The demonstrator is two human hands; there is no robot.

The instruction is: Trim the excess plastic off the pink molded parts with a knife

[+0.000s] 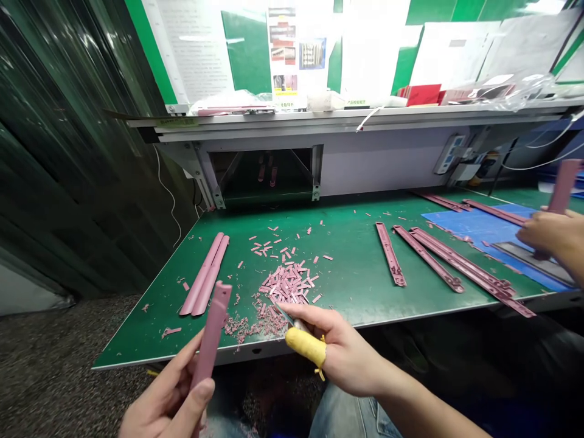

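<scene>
Left of the scrap heap, a pink strip is being clamped in the left grip; near the heap, a knife is being clamped in the right grip.

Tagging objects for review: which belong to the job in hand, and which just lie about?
Job in hand:
long pink plastic strip, in left hand
thin metal blade, in right hand
yellow finger cover, on that hand
small pink plastic pieces, heaped

Apparently lying about:
crumpled clear plastic wrap, upper right
red boxy item, to its left
</scene>
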